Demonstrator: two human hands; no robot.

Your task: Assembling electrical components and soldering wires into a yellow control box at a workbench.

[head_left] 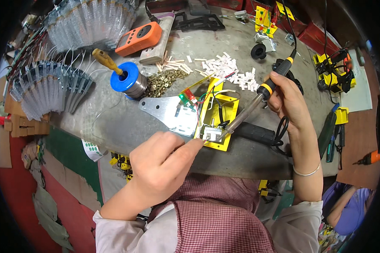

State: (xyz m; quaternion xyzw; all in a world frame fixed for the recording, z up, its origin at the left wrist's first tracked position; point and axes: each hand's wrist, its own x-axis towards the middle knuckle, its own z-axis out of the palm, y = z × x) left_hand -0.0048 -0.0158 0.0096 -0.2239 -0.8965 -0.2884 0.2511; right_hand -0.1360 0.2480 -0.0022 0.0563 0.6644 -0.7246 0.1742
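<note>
My right hand (292, 101) is closed round the black-and-yellow handle of a soldering iron (246, 112). Its tip slants down to a small white-and-metal electrical part (212, 133) inside a yellow housing (231, 110). Close by on the left, my left hand (161, 159) is pinched shut with its fingertips at the same part; what it holds is too small to make out. A silver metal plate (159, 109) lies against the housing, with red and green indicator lamps (187, 99) and thin wires above it. A black ribbed cable sleeve (255, 134) extends from the housing's right.
A blue solder spool (123, 77) with a wooden-handled tool in it stands left, beside brass fittings (162, 83) and white ceramic pieces (223, 67). Behind are an orange meter (138, 39) and a power strip (158, 47). Bagged wired parts (50, 88) fill the left; pliers (328, 130) lie right.
</note>
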